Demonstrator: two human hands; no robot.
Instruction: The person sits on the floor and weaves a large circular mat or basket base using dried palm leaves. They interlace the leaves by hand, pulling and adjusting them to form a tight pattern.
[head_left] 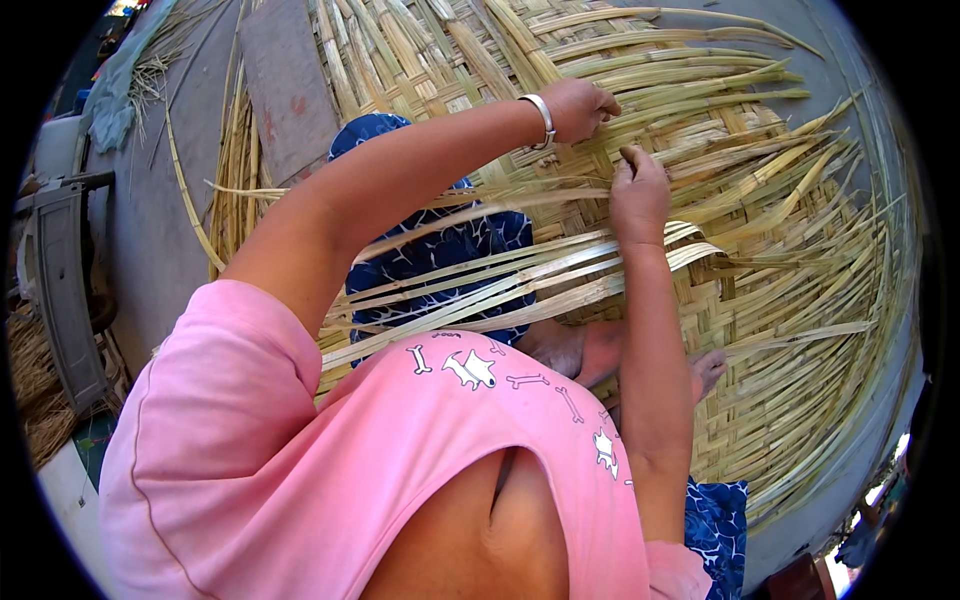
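Note:
A large mat of woven bamboo strips (740,420) spreads ahead and to the right, with long loose ends fanning from its right side. Over its upper middle, my left hand (578,110), a silver bangle at its wrist, is closed at the fingertips on a bamboo strip, partly hidden by the fingers. Just below and to the right, my right hand (641,195) pinches another bamboo strip (500,205), which runs left across my knee. Several pale loose strips (560,268) pass under my right forearm and over my lap.
My bare foot (708,373) rests on the mat. A flat grey board (285,75) lies at the upper left beside a bundle of long strips (232,170). Farther left are a dark wooden frame (62,290), dry straw (40,390) and pale blue sheeting (112,105).

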